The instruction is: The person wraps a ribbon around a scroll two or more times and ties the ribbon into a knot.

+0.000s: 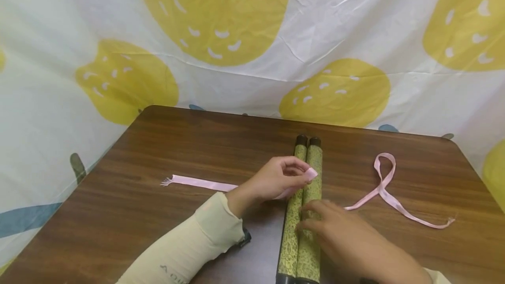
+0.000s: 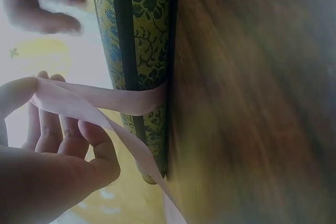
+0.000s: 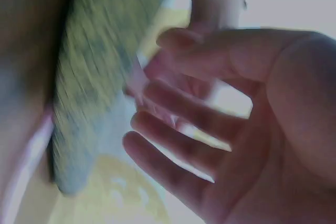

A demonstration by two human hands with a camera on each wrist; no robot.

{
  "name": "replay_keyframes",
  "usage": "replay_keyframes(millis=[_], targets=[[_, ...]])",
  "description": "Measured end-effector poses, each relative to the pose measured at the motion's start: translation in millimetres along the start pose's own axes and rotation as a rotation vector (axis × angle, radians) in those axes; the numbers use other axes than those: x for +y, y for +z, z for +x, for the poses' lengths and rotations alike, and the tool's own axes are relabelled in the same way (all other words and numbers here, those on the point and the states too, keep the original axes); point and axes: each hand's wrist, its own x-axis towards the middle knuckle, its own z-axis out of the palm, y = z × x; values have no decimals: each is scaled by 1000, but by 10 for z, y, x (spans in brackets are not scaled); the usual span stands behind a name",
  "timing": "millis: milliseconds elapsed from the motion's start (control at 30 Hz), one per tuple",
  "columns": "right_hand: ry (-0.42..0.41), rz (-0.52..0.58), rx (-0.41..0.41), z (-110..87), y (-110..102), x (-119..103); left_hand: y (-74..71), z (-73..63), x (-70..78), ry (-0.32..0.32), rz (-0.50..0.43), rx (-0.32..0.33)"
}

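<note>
Two long rolls (image 1: 311, 165) covered in gold-green patterned brocade, with black end caps, lie side by side on the table like a scroll. A pink ribbon (image 2: 128, 140) passes round them and under. Between thumb and fingertips, my left hand (image 1: 276, 181) pinches a part of this ribbon above the rolls; one end with frayed threads trails to the left on the table. My right hand (image 1: 347, 236) hovers at the right-hand roll. Its fingers (image 3: 178, 150) are spread and loosely bent, with nothing between them, and it looks blurred.
To the right, a length of pink ribbon (image 1: 388, 194) lies looped on the brown wooden table (image 1: 138, 214). A white cloth (image 1: 244, 86) with yellow fruit prints hangs behind the table and at its sides. A small dark object (image 1: 245, 238) shows under the left sleeve.
</note>
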Motion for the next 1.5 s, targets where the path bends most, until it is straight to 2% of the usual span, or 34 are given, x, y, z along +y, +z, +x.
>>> replay_keyframes(millis=[67,133,267,367,567,767,900,1067,1167,1333,1500], targets=[[50,-22,81,-2,-50,148,4,5,2,-12,-18,3],[162,-33,76,-16,-73,302,8,8,-1,-17,-29,7],[340,-24,-95,-79,-13,575,21,16,-14,-47,-50,-4],[378,18,-171,-114,80,689,38,15,-19,-71,-65,-8],[344,94,-179,-103,150,708,61,1,-2,-92,-70,3],[286,199,-193,-142,8,673,89,15,-4,-87,-67,-11],[239,259,-191,-238,-164,628,125,27,-16,-56,7,-32],[163,228,-130,-332,-383,575,194,24,0,22,132,-48],[109,203,-89,-255,-486,538,228,9,17,52,188,-56],[39,120,0,-8,-569,477,262,-5,24,50,242,-63],[19,87,81,176,-561,483,271,0,6,57,273,-81]])
